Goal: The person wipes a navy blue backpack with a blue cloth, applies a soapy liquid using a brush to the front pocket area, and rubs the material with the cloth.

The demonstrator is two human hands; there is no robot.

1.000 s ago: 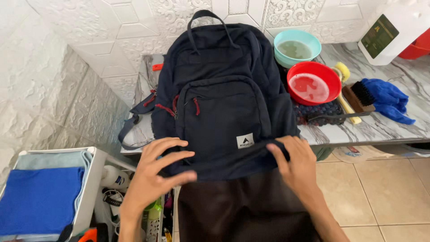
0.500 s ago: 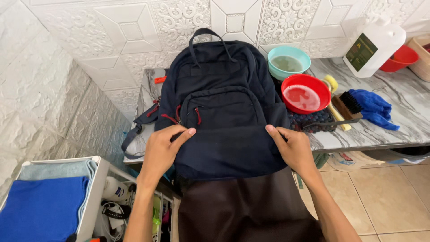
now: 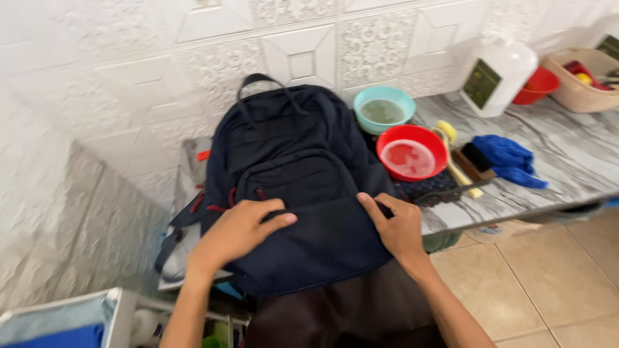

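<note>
Backpack (image 3: 290, 187), dark navy, lying front-up on the marble table (image 3: 567, 161), its lower end overhanging the near edge toward the person. Left hand (image 3: 242, 229) rests flat on the front pocket, fingers together and extended, gripping nothing. Right hand (image 3: 396, 225) presses the pocket's right edge; whether its fingers pinch the fabric cannot be told, since the fingertips curl out of sight. To the right stand a teal bowl (image 3: 383, 109) of cloudy water and a red bowl (image 3: 411, 153), both just beside the bag, then a blue cloth (image 3: 509, 158) and a white jug (image 3: 500, 74). Risk: shifting the bag sideways would likely knock the bowls and spill water.
</note>
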